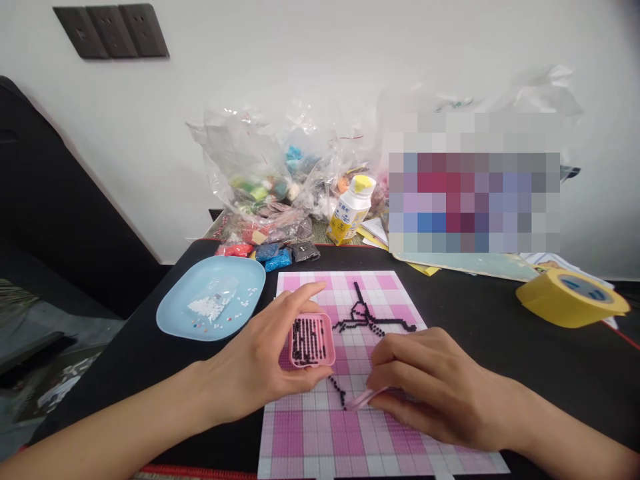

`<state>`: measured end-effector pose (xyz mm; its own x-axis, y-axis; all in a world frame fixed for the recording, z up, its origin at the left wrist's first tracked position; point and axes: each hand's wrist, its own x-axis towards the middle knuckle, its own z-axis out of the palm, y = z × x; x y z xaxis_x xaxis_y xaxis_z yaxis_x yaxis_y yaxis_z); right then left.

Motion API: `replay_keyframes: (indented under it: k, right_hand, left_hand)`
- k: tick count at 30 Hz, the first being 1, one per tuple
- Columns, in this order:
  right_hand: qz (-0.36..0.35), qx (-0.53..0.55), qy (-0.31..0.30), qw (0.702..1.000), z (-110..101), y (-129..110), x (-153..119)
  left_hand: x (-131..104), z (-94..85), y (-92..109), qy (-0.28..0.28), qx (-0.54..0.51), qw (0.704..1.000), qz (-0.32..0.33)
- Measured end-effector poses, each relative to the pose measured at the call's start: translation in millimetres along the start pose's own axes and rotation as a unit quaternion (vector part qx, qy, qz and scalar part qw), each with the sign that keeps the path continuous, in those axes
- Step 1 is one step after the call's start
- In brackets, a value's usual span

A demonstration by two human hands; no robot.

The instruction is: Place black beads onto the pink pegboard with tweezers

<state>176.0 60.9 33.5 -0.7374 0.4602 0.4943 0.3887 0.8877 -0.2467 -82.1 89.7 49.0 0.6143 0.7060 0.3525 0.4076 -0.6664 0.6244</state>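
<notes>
"Bench first?"

"Black-topped, spreading under both my arms."

"And on it?"

"A pink-and-white checked pegboard, lying beneath my left hand and my right hand. Past my left one, off to its left, sits a blue plate."

"What are your hands doing?"

"On the left, thumb and forefinger are spread apart, gripping something between them. On the right, my fingers are nearly together in a pinch."

"Anything else of a fair size?"

"A roll of yellow tape, beyond my right hand and well to its right. A white-and-yellow bottle stands upright farther out, between my two hands."

"So what's in that left grip?"

"A small pink tray with grooves, black rows in it."

"And the right?"

"A slim pink tool, like tweezers; I can't tell whether its tip holds anything."

"Smallest things?"

"Black beads: in the tray, in a branching shape just beyond my right hand, and in a short line between my hands."
</notes>
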Motion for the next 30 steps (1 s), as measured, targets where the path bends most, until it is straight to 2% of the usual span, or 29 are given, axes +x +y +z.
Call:
replay_keyframes:
  k: [30]
  right_hand:
    - [-0.01,-0.022,-0.014,1.0,-3.9,-1.1,5.5]
  left_hand:
    - [-0.4,-1.4,0.7,-0.009,-0.012,1.0,-0.004]
